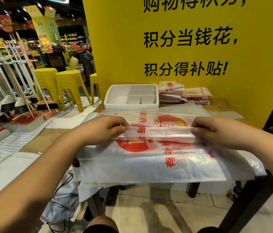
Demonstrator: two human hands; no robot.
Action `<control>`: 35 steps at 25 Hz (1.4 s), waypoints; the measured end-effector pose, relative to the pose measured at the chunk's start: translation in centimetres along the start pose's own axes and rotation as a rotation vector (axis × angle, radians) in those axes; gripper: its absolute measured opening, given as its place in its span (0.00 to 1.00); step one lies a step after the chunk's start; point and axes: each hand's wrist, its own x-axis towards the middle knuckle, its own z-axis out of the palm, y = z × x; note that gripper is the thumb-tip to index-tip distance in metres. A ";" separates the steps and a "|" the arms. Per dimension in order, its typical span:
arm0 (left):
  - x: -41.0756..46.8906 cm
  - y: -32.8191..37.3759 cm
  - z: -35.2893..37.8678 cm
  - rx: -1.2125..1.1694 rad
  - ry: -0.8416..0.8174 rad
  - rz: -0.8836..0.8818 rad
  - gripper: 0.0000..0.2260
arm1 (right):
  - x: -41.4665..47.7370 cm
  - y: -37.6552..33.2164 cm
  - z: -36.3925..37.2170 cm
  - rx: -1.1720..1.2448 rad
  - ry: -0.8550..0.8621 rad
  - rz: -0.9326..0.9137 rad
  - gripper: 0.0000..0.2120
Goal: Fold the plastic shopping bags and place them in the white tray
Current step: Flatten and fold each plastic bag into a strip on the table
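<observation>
**A:** While the plastic shopping bag [157, 134] is stretched as a narrow folded strip across the middle of the table [221, 104], by what is it held?

**B:** Its left end is pinched by the left hand [104, 127] and its right end by the right hand [216, 130]. The fingers of both are curled over the upper fold, and the strip is drawn flat between them. The thumbs are hidden beneath, so their place cannot be told.

**A:** On what is the strip laid?

**B:** It is laid on a stack of flat bags [149, 167], white with red print, by which the near part of the table is covered. The near edge of the stack is hung over the table's near side.

**A:** Where is the white tray found?

**B:** The white tray [130, 106] is set at the far left of the table, beyond the left hand and apart from the strip. It is divided into several compartments by white walls.

**A:** What is seen around it?

**B:** A pile of folded bags [184, 95] is stacked just right of the tray, against a yellow board [124, 47] printed with black characters. Yellow stools [70, 84] and brooms [20, 105] are seen far to the left.
</observation>
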 end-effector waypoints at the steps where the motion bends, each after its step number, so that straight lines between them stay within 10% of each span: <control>1: 0.6 -0.2 -0.2 0.009 -0.030 -0.010 0.09 | 0.5 0.0 0.0 -0.009 -0.029 0.010 0.09; 20: -0.2 -0.2 4.1 0.180 0.196 0.023 0.18 | 0.2 -1.5 3.3 -0.123 0.238 0.059 0.22; 25: -0.6 3.1 6.5 0.173 0.120 0.053 0.22 | 0.6 -4.7 5.1 -0.013 0.091 -0.146 0.24; 35: -3.1 1.2 6.3 0.229 0.007 -0.206 0.36 | -2.6 -0.7 4.2 -0.072 -0.066 0.167 0.32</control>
